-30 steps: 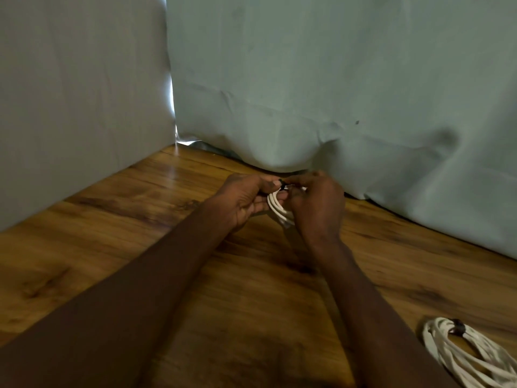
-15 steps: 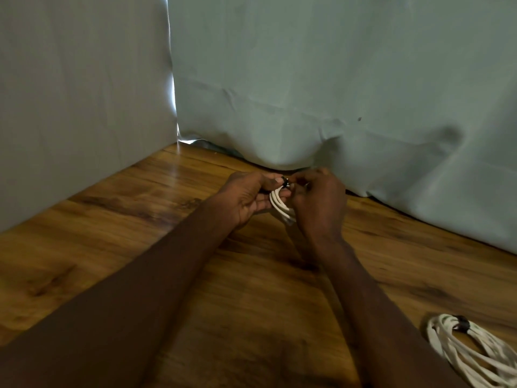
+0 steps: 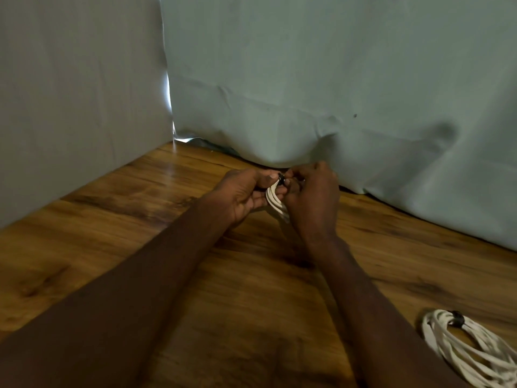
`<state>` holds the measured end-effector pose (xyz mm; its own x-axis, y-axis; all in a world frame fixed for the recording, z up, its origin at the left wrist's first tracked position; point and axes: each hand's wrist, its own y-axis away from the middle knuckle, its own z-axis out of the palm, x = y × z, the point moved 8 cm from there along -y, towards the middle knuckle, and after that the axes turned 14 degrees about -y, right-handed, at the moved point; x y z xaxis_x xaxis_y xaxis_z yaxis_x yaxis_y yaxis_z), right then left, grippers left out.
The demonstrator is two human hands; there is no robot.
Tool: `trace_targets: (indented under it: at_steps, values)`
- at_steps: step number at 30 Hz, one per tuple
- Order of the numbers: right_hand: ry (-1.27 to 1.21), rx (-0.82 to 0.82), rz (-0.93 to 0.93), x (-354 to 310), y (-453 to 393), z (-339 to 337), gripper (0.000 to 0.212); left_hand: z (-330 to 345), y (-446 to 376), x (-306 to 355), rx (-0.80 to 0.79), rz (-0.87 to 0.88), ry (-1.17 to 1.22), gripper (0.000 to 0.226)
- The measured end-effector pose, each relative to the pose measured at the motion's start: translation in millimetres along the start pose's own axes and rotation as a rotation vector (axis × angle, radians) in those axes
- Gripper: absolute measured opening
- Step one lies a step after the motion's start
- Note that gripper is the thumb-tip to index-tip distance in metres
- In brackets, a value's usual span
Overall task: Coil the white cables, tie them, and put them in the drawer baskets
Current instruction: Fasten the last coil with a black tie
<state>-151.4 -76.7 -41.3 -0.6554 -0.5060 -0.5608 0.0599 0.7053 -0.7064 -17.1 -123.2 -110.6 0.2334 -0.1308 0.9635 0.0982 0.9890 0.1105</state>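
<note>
No text to read anywhere in this shot, honestly. No labels, brands, numbers or signs on anything.

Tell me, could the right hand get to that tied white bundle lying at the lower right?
Probably yes: the tied bundle lies in the open on the wooden floor beside the right forearm, but the right hand is busy pinching the small coil.
</note>
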Motion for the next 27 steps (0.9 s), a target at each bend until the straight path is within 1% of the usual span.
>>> trace_targets:
  at_steps: [5, 7, 9, 10, 13, 17, 19, 21, 24, 27]
  values:
    - [-0.004, -0.064, -0.023, -1.7, -2.8, 1.6, 0.023, -3.9, -0.7, -2.5, 0.034, -0.028, 0.025, 0.023]
    - [0.025, -0.051, -0.063, -7.8, -1.8, 0.2, 0.022, -4.0, -0.4, -2.3, 0.056, -0.04, 0.07, 0.02]
    - [0.111, -0.019, -0.092, -13.4, -1.0, -1.4, 0.016, -5.3, -1.9, -3.4, 0.082, -0.051, 0.094, 0.024]
    - [0.146, -0.009, -0.079, -13.8, -0.5, -0.8, 0.017, -5.5, -2.1, -4.3, 0.085, -0.06, 0.096, 0.027]
    - [0.173, -0.02, 0.052, -3.6, 2.2, 6.3, 0.027, -4.0, 0.1, -7.2, 0.063, -0.094, 0.089, 0.029]
    - [0.036, 0.007, 0.181, 13.9, 2.2, 11.8, 0.016, -2.9, 1.5, -7.9, 0.057, -0.118, 0.053, 0.023]
    - [0.019, 0.014, 0.214, 17.4, 1.6, 12.1, 0.015, -3.1, 1.1, -7.8, 0.053, -0.118, 0.042, 0.027]
    - [0.019, 0.015, 0.222, 17.4, 1.9, 14.2, 0.018, -3.5, 0.4, -7.9, 0.055, -0.114, 0.035, 0.031]
    - [0.0, 0.019, 0.244, 20.0, 2.4, 20.2, 0.03, -5.6, 1.4, -7.0, 0.068, -0.107, 0.03, 0.026]
    - [-0.068, 0.035, 0.298, 25.3, 2.5, 20.0, 0.03, -3.4, 1.5, -5.9, 0.053, -0.099, 0.02, 0.021]
